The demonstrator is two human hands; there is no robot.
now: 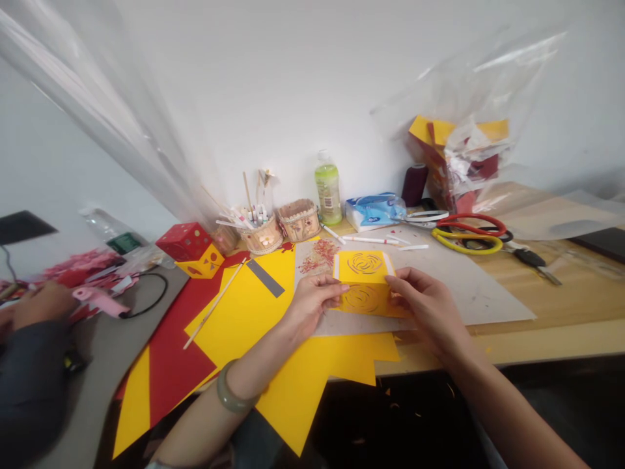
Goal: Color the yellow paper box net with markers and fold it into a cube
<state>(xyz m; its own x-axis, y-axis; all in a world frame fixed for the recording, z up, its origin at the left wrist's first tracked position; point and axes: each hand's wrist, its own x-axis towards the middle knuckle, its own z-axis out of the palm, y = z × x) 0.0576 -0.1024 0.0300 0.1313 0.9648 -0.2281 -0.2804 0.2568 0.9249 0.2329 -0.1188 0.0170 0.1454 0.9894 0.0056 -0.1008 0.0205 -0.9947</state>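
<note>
A folded piece of yellow cardstock [366,281] with curved cut-out patterns on two faces and white strips along its upper side edges is held in front of me. My left hand [315,299] pinches its left side near the fold. My right hand [422,299] grips its right side, thumb on top, the other fingers partly hidden behind it. Below it lies a grey board [469,286] with red and yellow scraps. Large yellow sheets [273,326] spread to the left, with a thin wooden stick [215,304] and a grey strip [265,278] on them.
Scissors with red and yellow handles [466,242] lie at right. Behind stand a green bottle [327,192], a tissue pack [374,212] and decorated baskets [299,220]. A red box [184,242] sits on a yellow one [202,262]. At left is another person's hand [46,305] near a pink glue gun [100,302].
</note>
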